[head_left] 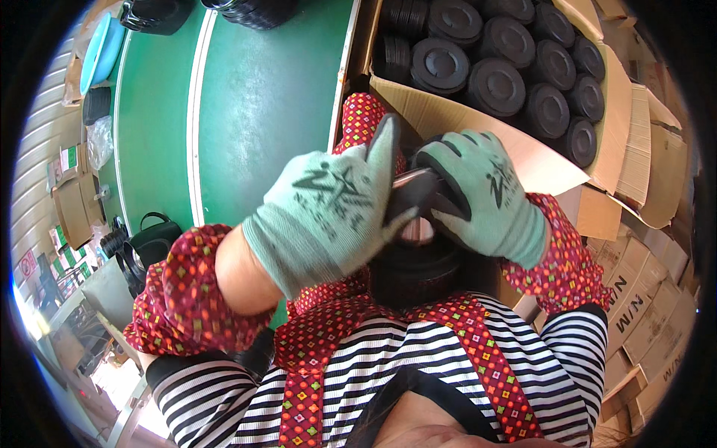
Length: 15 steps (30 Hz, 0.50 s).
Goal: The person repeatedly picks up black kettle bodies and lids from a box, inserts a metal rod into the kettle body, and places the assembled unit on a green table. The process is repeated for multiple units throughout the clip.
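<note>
Both hands wear pale green gloves with dark palms and meet over my lap. My left hand (336, 201) has one finger stretched up and its thumb bent inward against a dark glossy piece (414, 187). From the other side, my right hand (485, 194) curls its fingers on the same piece. Its kind cannot be made out, because gloves and shadow cover much of it. Just below the hands a round black item (414, 272) rests against my apron, with a shiny spot (417, 231) above it.
A cardboard box (478, 123) full of stacked round black lids (497, 87) stands at the upper right. A green table (261, 112) stretches along the left, with black items (258, 11) at its far end. Flattened cartons (635, 299) lie at right; a black bag (153, 243) sits at left.
</note>
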Each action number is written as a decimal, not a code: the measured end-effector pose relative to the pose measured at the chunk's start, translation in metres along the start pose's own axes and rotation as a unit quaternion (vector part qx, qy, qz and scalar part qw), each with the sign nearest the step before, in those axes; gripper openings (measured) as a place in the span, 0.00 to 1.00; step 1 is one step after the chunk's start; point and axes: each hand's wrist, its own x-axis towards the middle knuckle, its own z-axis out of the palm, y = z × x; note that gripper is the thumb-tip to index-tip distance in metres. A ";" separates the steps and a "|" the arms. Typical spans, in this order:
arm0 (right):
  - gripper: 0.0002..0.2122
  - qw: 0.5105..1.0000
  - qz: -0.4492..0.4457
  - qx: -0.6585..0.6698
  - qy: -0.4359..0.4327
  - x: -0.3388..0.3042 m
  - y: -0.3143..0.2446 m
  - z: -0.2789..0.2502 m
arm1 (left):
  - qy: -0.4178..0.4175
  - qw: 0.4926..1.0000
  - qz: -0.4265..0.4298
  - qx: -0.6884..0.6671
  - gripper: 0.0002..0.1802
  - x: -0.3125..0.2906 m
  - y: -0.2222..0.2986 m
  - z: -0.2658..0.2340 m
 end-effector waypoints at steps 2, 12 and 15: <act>0.27 0.999 0.026 -0.046 -0.002 -0.005 -0.011 -0.010 | 0.026 0.995 0.101 -0.002 0.40 0.012 -0.030 0.011; 0.30 0.963 0.135 -0.176 -0.154 0.005 -0.063 -0.051 | 0.137 0.920 0.336 -0.147 0.30 0.108 -0.102 0.065; 0.28 0.973 0.124 -0.174 -0.090 -0.001 -0.056 -0.040 | 0.200 0.911 0.344 -0.106 0.27 0.111 -0.103 0.073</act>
